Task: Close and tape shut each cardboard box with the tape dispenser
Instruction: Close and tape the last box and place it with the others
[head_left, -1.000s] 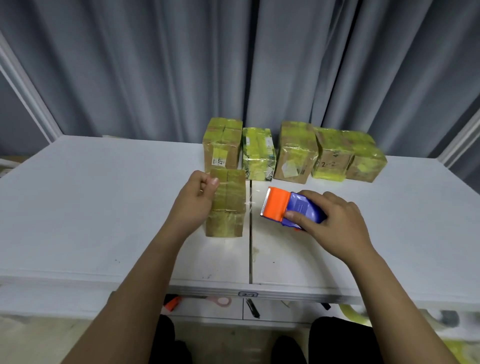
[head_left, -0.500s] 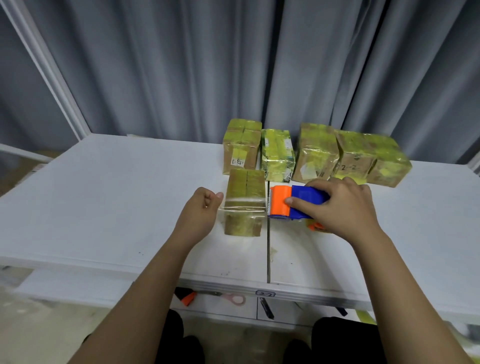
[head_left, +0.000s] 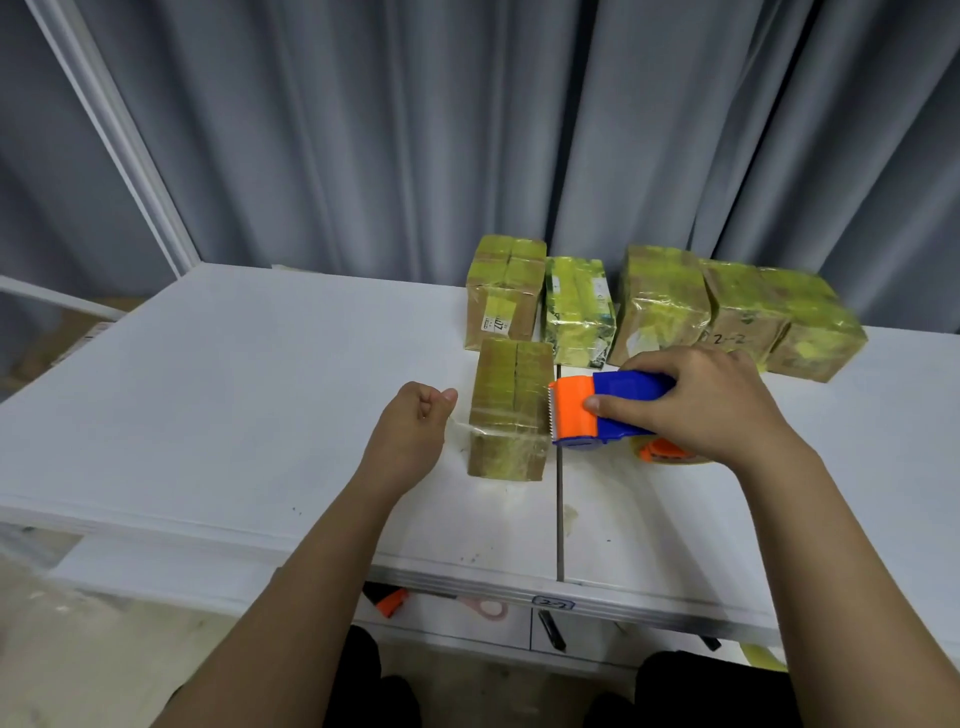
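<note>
**Hands stretching tape across the front box**

Left hand (head_left: 415, 431) is pinching the clear tape's free end (head_left: 460, 427) beside the near cardboard box (head_left: 511, 408) at the table's (head_left: 234, 395) middle; right hand (head_left: 711, 402) is gripping the blue-and-orange tape dispenser (head_left: 597, 410) against its right edge. Taping looks underway; next, likely, pressing down and tearing at the serrated blade.

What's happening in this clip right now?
A person is taping a small cardboard box on a white table. The left hand pinches the free end of a clear tape strip stretched across the box's top, while the right hand grips the blue and orange tape dispenser at the box's right edge. Five boxes, already wrapped in yellowish tape, stand in a row behind it.
</note>
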